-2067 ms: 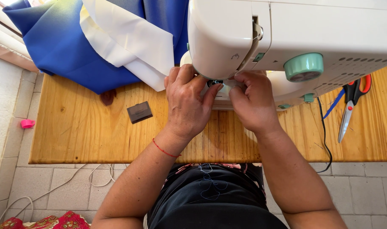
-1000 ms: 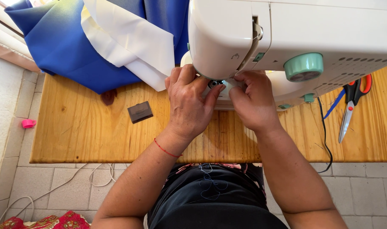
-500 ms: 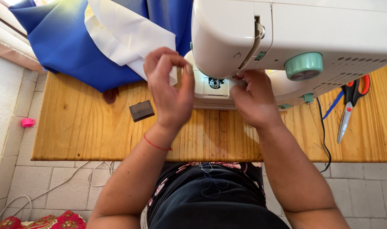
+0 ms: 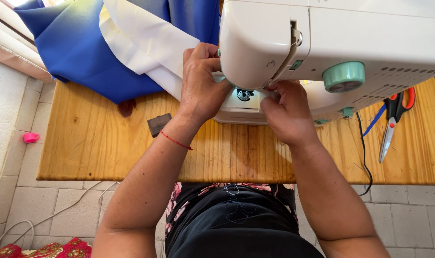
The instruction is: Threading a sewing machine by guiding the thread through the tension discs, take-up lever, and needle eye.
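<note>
Wooden table (image 4: 88, 143), tiled floor (image 4: 31, 200); both hands' grip state unclear at sewing machine (image 4: 332, 43).

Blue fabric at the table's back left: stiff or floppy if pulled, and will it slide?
The blue fabric is probably floppy: it lies in soft folds and hangs over the wooden table edge. It looks smooth, so it likely slides easily. The white fabric lying on it would likely drag along.

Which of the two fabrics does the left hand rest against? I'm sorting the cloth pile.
The white fabric: the left hand lies against its edge, while the blue fabric spreads farther left, untouched.
</note>
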